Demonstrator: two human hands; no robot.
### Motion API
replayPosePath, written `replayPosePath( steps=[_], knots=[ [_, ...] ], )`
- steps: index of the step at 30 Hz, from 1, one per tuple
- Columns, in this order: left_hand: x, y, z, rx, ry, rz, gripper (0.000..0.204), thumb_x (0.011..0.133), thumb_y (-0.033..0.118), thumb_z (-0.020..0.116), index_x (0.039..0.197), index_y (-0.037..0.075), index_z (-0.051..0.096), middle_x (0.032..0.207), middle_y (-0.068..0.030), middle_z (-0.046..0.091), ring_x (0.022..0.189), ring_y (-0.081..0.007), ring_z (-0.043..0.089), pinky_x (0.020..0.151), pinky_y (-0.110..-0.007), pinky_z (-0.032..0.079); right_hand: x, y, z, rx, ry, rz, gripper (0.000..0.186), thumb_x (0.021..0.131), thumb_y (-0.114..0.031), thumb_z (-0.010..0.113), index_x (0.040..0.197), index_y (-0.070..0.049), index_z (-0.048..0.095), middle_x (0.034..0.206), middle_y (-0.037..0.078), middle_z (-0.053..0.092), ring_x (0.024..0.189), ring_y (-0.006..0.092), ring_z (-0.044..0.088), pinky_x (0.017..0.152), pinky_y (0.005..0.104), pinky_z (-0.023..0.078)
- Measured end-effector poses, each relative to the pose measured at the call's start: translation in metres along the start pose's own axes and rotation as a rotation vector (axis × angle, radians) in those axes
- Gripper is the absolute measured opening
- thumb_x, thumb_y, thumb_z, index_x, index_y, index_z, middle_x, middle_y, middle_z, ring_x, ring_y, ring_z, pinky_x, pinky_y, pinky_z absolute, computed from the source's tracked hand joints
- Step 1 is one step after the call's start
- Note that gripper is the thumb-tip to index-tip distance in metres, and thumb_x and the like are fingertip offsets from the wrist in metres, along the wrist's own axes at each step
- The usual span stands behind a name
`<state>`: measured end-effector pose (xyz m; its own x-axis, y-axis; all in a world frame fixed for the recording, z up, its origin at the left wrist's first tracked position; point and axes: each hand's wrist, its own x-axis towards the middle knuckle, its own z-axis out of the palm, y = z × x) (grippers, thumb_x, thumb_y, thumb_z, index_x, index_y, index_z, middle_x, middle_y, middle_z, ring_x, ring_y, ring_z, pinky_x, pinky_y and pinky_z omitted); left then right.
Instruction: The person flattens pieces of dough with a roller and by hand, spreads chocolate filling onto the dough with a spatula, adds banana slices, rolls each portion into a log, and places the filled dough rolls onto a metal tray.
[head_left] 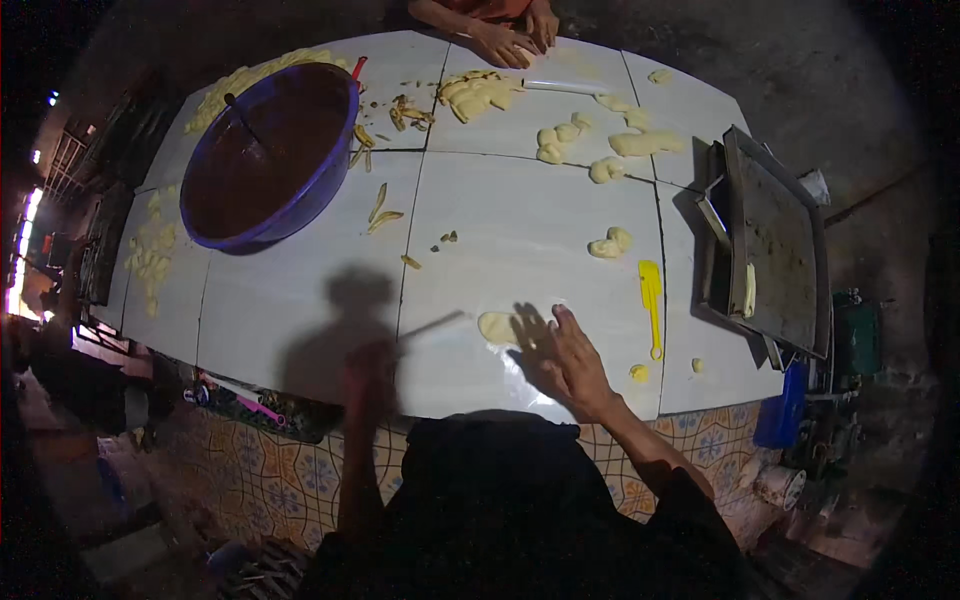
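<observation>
My right hand (577,362) is open, its fingers outstretched and holding nothing, close by a flattened oval of dough (493,327) that lies on the white tiled desk (520,230) straight ahead of me; the hand's shadow falls across the dough, and I cannot tell whether my fingertips touch it. My left hand (368,376) is deep in shadow, curled round one end of a slender tool (435,325) pointing toward the dough; its outline is too dim for me to name it. At the far left, a wide purple basin (322,205) holds a brown mixture (235,190), with a dark handle (241,115) standing out of it; whatever sits below the surface is hidden. Behind its rim, a bank of pale dough pieces (235,85) is partly covered. On the right, a shallow metal tray (780,250) lies tilted over others, mostly hiding them, with a pale strip (750,290) at its near left edge and dark specks across its bottom. Beyond the desk, a blue container (780,408) and a white bucket (778,487) stand in gloom, their contents unreadable. Across from me, a co-worker's hands (505,42) are near a pale rod (565,87), the person cut off by the upper edge.
</observation>
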<state>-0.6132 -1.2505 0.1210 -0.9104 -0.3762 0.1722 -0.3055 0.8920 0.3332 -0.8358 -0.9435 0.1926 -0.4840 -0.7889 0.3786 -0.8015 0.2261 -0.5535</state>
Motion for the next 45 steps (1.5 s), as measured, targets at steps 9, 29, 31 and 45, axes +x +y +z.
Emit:
replayPosePath(
  steps=[9,29,31,45],
  knots=[
    [0.063,0.136,0.018,-0.018,0.11,0.207,0.035,0.079,-0.002,0.059,0.112,0.004,0.067,0.108,-0.0147,0.061,0.106,-0.0319,0.057,0.095,-0.042,0.045,-0.001,0.031,0.033,-0.105,0.063,0.02,0.033,0.082,-0.008,0.071,0.113,-0.002,0.063,0.111,0.016,0.061,0.096,0.0357,0.059,0.082,0.0449,0.049],
    [0.211,0.116,0.049,0.166,0.038,-0.129,0.067,0.103,0.041,0.041,0.157,0.006,0.024,0.165,-0.0191,0.017,0.152,-0.0439,0.007,0.109,-0.076,0.007,0.099,0.07,0.02,-0.511,0.083,0.304,0.032,0.092,-0.029,0.064,0.122,-0.018,0.069,0.122,0.018,0.057,0.115,0.0351,0.049,0.091,0.0464,0.042],
    [0.23,0.12,0.045,0.088,0.133,-0.253,0.068,0.103,0.041,0.042,0.158,0.007,0.02,0.165,-0.0187,0.014,0.152,-0.0444,0.003,0.109,-0.077,0.006,0.087,0.108,0.013,-0.449,0.131,0.365,0.032,0.092,-0.028,0.064,0.12,-0.014,0.069,0.118,0.018,0.059,0.112,0.0355,0.051,0.091,0.046,0.044],
    [0.113,0.096,0.017,-0.12,0.288,0.013,0.068,0.071,-0.01,0.059,0.136,0.01,0.058,0.123,-0.0136,0.061,0.113,-0.0338,0.055,0.095,-0.046,0.044,-0.025,0.189,-0.062,-0.276,0.126,0.725,0.052,0.08,0.0,0.064,0.131,0.002,0.056,0.094,0.027,0.067,0.089,0.0405,0.068,0.078,0.0436,0.054]
  ],
)
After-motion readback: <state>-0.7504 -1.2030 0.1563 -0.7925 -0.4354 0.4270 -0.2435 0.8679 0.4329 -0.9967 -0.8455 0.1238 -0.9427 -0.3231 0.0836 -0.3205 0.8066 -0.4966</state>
